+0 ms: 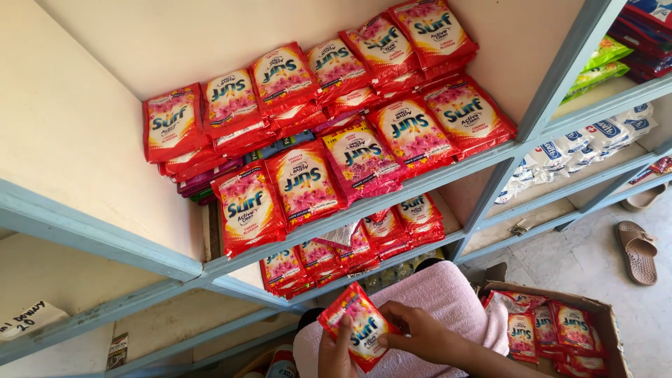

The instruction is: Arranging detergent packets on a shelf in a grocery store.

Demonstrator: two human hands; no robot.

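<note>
Low in the view both hands hold one small red and pink detergent sachet (360, 327). My left hand (336, 353) grips its lower left edge with the thumb on top. My right hand (420, 334) pinches its right side. Under them lies a pink towel (448, 294) over my lap. Above, a pale blue shelf (392, 196) carries rows of the same red sachets (350, 119), overlapping and leaning. More sachets (350, 248) sit on the shelf below.
An open cardboard box (602, 315) at the right holds several more red sachets (553, 329). White packets (581, 143) and green packets (602, 59) fill the shelves to the right. A brown sandal (637, 250) lies on the tiled floor.
</note>
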